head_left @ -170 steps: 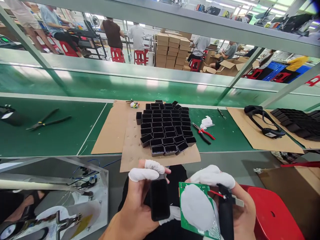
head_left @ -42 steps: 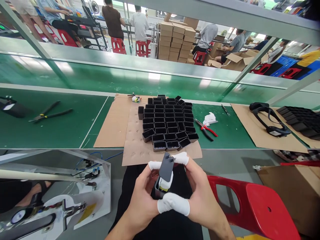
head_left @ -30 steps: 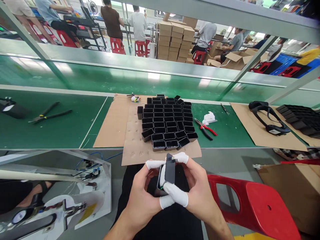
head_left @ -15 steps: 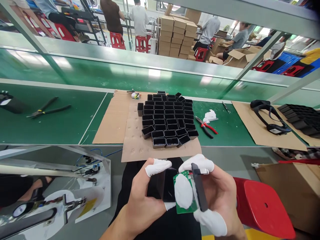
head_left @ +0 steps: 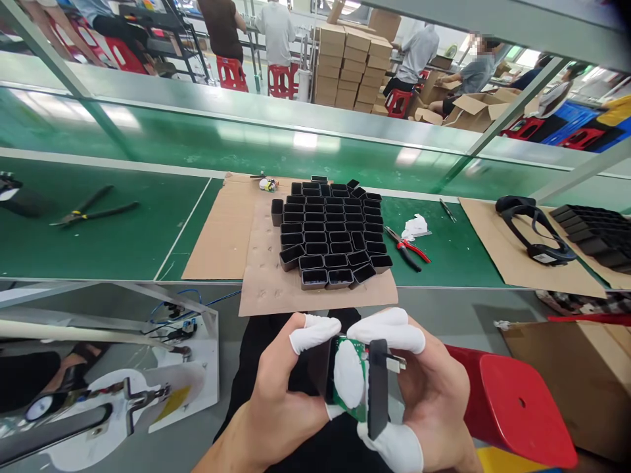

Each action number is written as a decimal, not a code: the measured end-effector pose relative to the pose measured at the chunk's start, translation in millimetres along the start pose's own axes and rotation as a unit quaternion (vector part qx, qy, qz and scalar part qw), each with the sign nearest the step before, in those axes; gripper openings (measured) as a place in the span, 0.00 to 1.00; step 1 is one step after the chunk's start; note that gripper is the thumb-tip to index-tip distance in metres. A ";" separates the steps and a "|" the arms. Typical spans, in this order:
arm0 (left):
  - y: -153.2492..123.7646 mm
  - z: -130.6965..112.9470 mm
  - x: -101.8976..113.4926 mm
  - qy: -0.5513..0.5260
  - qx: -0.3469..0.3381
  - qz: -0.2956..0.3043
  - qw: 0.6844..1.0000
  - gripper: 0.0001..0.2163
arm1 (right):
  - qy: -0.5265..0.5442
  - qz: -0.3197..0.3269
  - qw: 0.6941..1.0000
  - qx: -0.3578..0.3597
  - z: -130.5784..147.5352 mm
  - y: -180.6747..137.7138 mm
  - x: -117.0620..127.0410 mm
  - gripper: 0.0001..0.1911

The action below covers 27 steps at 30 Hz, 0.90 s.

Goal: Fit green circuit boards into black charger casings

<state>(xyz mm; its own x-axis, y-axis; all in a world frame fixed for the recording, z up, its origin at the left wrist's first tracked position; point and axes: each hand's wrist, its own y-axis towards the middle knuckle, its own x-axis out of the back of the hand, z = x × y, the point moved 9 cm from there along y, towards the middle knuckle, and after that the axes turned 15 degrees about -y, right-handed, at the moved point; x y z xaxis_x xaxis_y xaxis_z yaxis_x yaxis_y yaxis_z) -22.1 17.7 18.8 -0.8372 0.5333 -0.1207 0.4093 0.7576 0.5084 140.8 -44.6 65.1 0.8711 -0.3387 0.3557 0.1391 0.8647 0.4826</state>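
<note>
My left hand (head_left: pixel 276 394) wears white finger cots and is closed around a black rectangular plastic case (head_left: pixel 319 368), its open end facing right. My right hand (head_left: pixel 428 381), also in finger cots, grips a black end cap (head_left: pixel 378 387) with metal plug prongs (head_left: pixel 396 363) sticking out to the right. Joined to the cap is a green circuit board (head_left: pixel 362 408), with a white oval blob (head_left: pixel 348 374) on its face. The board's left edge lies inside the mouth of the case. Both hands are above my lap, in front of the table.
Rows of open black cases (head_left: pixel 325 226) stand on cardboard (head_left: pixel 276 299). Red-and-black pliers (head_left: pixel 407 249) and crumpled white material (head_left: pixel 415 226) lie to their right, larger pliers (head_left: pixel 93 209) far left. A black headset-like strap (head_left: pixel 535 230) rests right. A red stool (head_left: pixel 522 407) stands beside me.
The circuit board has moved left, from beside the case mouth to partly inside it. The end cap has come closer to the case and turned, showing its prongs more.
</note>
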 end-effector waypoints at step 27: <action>-0.4 -0.8 1.8 -0.029 -0.013 -0.003 0.999 0.36 | 0.000 0.017 1.000 0.025 -0.6 -4.7 -8.4 0.37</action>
<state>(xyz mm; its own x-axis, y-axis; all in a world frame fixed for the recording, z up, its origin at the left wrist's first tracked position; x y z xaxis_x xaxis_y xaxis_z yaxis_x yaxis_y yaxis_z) -24.0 18.0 19.1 -0.8166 0.5509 -0.1724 0.3951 0.7512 0.5288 133.1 -45.6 59.4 0.8748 -0.3100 0.3722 0.0860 0.8557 0.5104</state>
